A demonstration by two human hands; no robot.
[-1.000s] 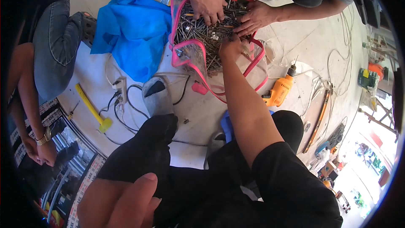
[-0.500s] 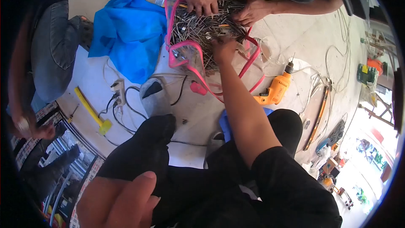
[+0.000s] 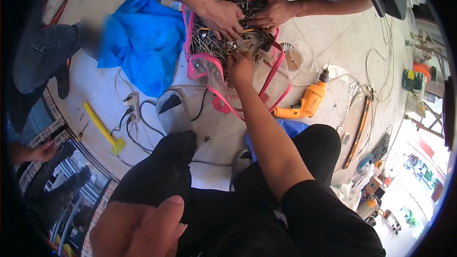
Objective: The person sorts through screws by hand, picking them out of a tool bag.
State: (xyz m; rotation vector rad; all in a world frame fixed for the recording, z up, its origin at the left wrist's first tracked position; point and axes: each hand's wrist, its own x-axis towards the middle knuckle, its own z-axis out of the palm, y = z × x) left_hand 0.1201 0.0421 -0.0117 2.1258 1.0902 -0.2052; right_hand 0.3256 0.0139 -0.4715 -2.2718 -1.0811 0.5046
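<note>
I see my right hand [image 3: 241,70], fingers bunched, hold unclear, in long nails [image 3: 203,43] piled loose inside the pink-trimmed clear bag [image 3: 274,68], far centre, beside another person's hands [image 3: 223,18], amount done unclear; my left hand [image 3: 154,226] curls near left, grip can't tell.

We can read "ARK" in dark capitals, repeated along the pale printed tape [image 3: 42,137] edging a framed panel between eight and nine o'clock. Near three o'clock, the orange drill [image 3: 312,100] bears dark lettering too small for us to make out. Pale script on the blue bag [image 3: 291,126] at four o'clock is also unreadable, as is the bottle label [image 3: 176,4] at eleven.
</note>
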